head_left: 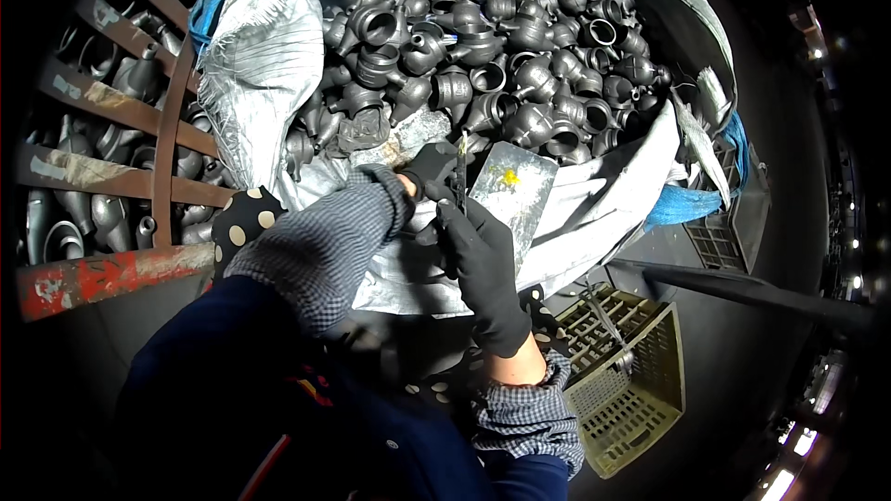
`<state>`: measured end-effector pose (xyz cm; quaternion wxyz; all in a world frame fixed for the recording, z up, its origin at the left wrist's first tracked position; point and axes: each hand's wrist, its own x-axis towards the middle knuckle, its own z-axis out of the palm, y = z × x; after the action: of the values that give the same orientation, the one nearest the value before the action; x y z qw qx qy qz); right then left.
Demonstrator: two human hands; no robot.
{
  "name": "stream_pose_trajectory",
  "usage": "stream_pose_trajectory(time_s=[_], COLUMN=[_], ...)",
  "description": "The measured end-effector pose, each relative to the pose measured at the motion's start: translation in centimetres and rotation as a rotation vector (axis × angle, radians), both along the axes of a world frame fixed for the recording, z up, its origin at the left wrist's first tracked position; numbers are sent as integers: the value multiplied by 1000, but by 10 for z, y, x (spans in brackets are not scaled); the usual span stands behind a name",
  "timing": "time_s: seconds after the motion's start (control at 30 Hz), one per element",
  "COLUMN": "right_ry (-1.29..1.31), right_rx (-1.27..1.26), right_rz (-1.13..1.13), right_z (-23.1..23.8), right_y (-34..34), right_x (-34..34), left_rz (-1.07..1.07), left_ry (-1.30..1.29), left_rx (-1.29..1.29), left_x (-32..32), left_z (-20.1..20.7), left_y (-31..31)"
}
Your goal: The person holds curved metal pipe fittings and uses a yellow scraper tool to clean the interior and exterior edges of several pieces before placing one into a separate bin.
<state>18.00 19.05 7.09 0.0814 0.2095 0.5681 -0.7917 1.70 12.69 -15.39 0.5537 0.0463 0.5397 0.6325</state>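
Both of my hands wear dark gloves and meet at the near edge of a big white woven sack (264, 74). My right hand (484, 264) pinches a thin upright stick (462, 162) with a yellowish tip, perhaps a small brush. Close beside it on the left, my left hand (432, 170) is closed; whatever its fingers hold is hidden in shadow. Just right of the stick lies a flat grey plate (529, 209) with a yellow smear on it. Beyond my hands, many dark grey cast metal fittings (534, 74), round-bodied with open necks, are heaped in the sack.
At the left, a rusty brown slatted metal cage (167, 148) with a red lower bar (111, 276) holds more fittings. A yellowish plastic crate (640, 408) is at the lower right, with a dark bar (742, 289) above it. Blue straps (687, 206) hang from the sack.
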Motion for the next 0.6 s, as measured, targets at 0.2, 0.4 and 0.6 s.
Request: stream_pose_trajectory(time_s=[0.2,0.4,0.6], right_ry=[25,29,39], right_rx=[15,56,140], right_rz=[-95,-175,-283], right_z=[1,-9,2], right_y=[4,28,40], right_x=[11,28,47], left_rz=[-279,5,105], left_ry=[496,483,300], left_rx=[259,132,263], left_x=[23,47,78], left_z=[63,97,129], left_y=[-22,-2,-8])
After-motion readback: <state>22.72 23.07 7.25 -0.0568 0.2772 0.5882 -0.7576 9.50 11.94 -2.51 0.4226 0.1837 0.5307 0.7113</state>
